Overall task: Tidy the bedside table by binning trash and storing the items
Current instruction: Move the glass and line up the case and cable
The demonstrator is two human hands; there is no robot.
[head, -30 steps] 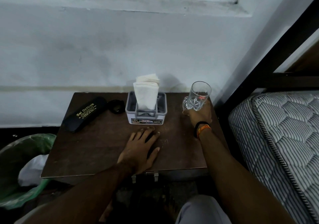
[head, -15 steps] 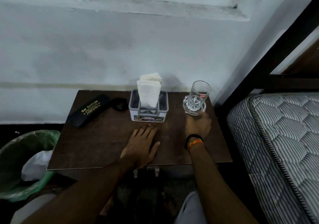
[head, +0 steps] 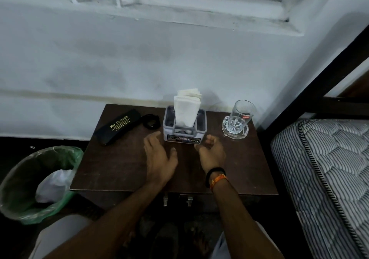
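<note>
A dark wooden bedside table [head: 119,164] stands against the wall. On it, at the back, sit a black spectacle case [head: 117,126] with gold lettering, a small black ring-shaped item [head: 151,121], a grey tissue holder [head: 184,127] with white napkins, and a clear glass [head: 240,117] on a glass coaster [head: 235,131]. My left hand [head: 159,158] hovers open just left of the tissue holder's front. My right hand [head: 211,150] is near its front right corner, fingers loosely curled and empty.
A bin with a green liner [head: 38,182] holding white trash stands on the floor to the left of the table. A striped mattress [head: 323,178] and black bed frame [head: 319,73] lie to the right. Two metal drawer handles [head: 177,200] show under the table's front edge.
My right hand let go of the glass, which now stands on its coaster, and moved left toward the tissue holder. My left hand lifted off the table and moved toward the holder.
</note>
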